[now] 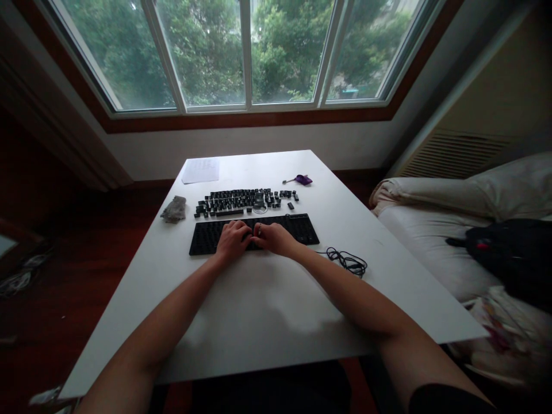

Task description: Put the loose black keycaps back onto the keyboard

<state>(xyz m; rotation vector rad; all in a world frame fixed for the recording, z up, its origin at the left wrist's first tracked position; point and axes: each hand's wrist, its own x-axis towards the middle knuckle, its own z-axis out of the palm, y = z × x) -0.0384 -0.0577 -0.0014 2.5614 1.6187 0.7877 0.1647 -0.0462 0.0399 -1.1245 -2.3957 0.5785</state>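
Where both hands [233,238] [273,237] touch the keyboard [206,237], fingers curl — opening unclear.

Readable text, brands, numbers or signs: none legible. Sheet of paper [200,171], far left corner of the white table [267,299]: faint grey printing, too small to read; loose black keycaps [230,203], in rows beyond the keyboard [204,238]: pale specks, characters indistinguishable. Keyboard, upper right edge: thin pale marking, undecipherable; black bag [517,259], right: small red patch, wording indiscernible.
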